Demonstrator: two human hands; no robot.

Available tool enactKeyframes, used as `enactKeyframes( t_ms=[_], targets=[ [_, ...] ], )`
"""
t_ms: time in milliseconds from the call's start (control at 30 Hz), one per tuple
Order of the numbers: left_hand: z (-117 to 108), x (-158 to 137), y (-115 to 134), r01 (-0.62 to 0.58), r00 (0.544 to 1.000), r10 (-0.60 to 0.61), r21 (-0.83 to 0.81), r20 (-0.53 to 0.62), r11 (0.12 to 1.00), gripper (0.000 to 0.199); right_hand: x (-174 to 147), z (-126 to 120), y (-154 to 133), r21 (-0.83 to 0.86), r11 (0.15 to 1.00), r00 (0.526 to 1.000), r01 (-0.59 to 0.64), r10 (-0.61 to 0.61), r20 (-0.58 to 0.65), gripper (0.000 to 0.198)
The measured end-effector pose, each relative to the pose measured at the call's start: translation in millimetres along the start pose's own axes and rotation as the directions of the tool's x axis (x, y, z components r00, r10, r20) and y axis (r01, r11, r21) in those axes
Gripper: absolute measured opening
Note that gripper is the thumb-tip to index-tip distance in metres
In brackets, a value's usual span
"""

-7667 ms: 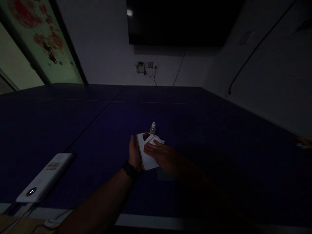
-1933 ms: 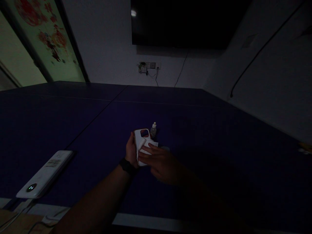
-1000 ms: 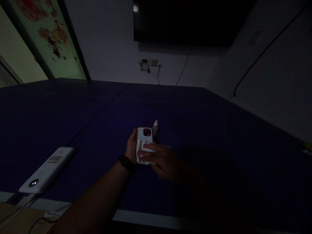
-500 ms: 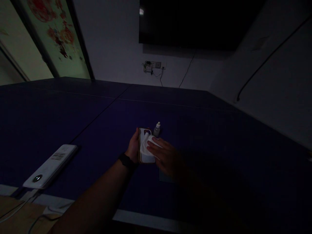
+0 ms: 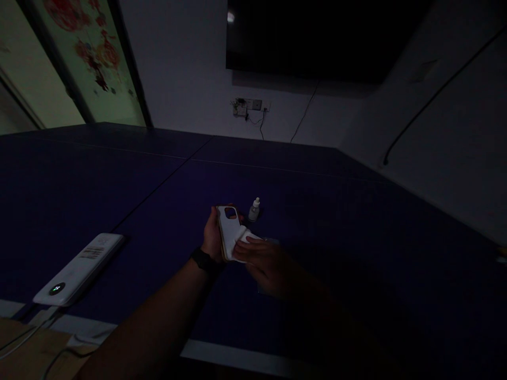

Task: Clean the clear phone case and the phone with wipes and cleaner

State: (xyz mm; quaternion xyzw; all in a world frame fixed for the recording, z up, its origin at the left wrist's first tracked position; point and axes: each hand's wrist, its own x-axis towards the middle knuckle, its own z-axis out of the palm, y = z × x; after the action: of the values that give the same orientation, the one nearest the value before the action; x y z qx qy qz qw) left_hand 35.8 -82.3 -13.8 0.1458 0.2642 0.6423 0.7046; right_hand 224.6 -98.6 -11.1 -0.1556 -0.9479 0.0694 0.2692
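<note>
My left hand, with a black band on its wrist, is closed round the left edge of a white phone case. The case has a gold-brown rim and a camera cutout near its top. My right hand presses a folded white cloth onto the case's lower right part. Just beyond the case stands a small dropper bottle with a white cap, upright on the dark blue table. A flat, pale-edged item lies partly hidden under my right hand; I cannot make out what it is.
A white power bank with a lit round display lies at the left, cables running from its near end. The blue table has a seam and thin white lines. A dark screen hangs on the far wall above sockets.
The cloth and my right hand have slid down the case, uncovering its upper part and camera cutout. My left hand and the case have shifted slightly left and tilted.
</note>
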Motion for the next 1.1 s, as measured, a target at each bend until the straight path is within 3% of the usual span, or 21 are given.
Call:
enactKeyframes(
  t_ms=[200,333,533,667,733,800,833,867,933,967,1000,1033,1067,1100],
  targets=[
    [2,-2,3,0.017,1.0,-0.017,-0.018,-0.006,1.0,0.056,1,-3,1,-0.051,0.999,0.998,-0.007,0.004,-0.063,0.041],
    [0,-2,3,0.006,1.0,-0.006,0.014,0.016,1.0,0.057,0,-7,2,0.03,0.999,0.999,0.045,-0.044,-0.023,0.038],
    [0,-3,2,0.038,0.999,-0.037,-0.031,0.037,0.999,0.056,0,-6,4,-0.064,0.997,0.998,-0.041,0.038,-0.05,0.04],
    [1,-4,2,0.05,0.998,-0.049,-0.01,0.039,0.999,0.055,3,-8,-4,0.092,0.996,1.0,-0.005,0.004,0.017,0.039],
    [1,-4,2,0.071,0.997,-0.07,-0.019,0.045,0.997,0.056,2,-10,-3,0.148,0.988,0.999,-0.04,0.04,0.0,0.035],
    [1,-4,2,0.118,0.991,-0.117,-0.015,0.067,0.993,0.056,0,-11,2,0.21,0.964,0.981,-0.164,0.182,-0.073,0.035],
    [1,-5,2,0.155,0.984,-0.154,0.005,0.088,0.988,0.055,-2,-10,5,0.261,0.928,0.943,-0.267,0.308,-0.128,0.037],
    [0,-5,2,0.199,0.973,-0.202,0.039,0.111,0.979,0.054,-4,-10,9,0.324,0.866,0.869,-0.38,0.455,-0.196,0.041],
    [-1,-7,1,0.29,0.94,-0.308,0.133,0.146,0.948,0.05,-8,-9,17,0.452,0.709,0.64,-0.542,0.697,-0.325,0.052],
    [-1,-8,1,0.326,0.923,-0.354,0.185,0.151,0.927,0.049,-10,-10,21,0.494,0.652,0.535,-0.576,0.757,-0.375,0.056],
    [-2,-8,0,0.349,0.91,-0.388,0.231,0.148,0.908,0.049,-12,-11,24,0.513,0.624,0.462,-0.59,0.782,-0.418,0.059],
    [-2,-9,-2,0.362,0.902,-0.409,0.271,0.142,0.892,0.05,-13,-12,26,0.518,0.616,0.421,-0.593,0.786,-0.452,0.06],
    [-3,-10,-3,0.362,0.899,-0.416,0.305,0.133,0.881,0.052,-14,-13,27,0.505,0.626,0.41,-0.594,0.776,-0.478,0.058],
    [-4,-10,-4,0.352,0.903,-0.41,0.331,0.125,0.876,0.053,-15,-13,28,0.466,0.657,0.433,-0.593,0.748,-0.503,0.055]
  ],
)
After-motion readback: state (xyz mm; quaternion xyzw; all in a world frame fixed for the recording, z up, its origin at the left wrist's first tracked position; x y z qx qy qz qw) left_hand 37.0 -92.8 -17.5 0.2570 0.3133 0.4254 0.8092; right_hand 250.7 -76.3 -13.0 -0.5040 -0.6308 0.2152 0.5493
